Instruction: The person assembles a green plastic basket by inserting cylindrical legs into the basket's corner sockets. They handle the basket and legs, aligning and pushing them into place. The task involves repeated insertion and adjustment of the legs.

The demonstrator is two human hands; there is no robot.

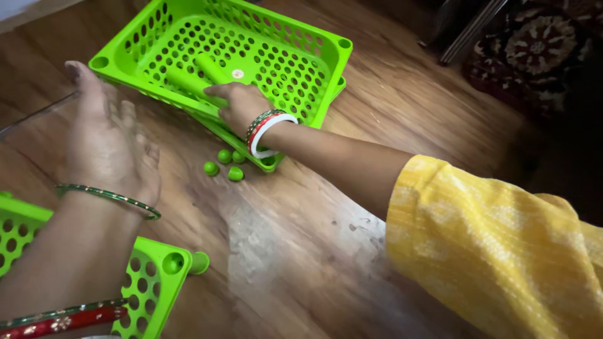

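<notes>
R hand reaches over the near wall of the green basket, fingers curled onto a green tube lying inside w/ a second tube beside it; can't tell if it's a full grip, fingertips hidden behind the rim. L hand open, fingers spread, hovering above the table, holding nothing. Four small green caps sit on the table just beside the basket's near corner. My take: pinch the tube mid-length, lift clear of the rim, steady the basket w/ the L hand. Second basket part bottom left is cut off by the frame edge. Top right corner is too dark to read.
</notes>
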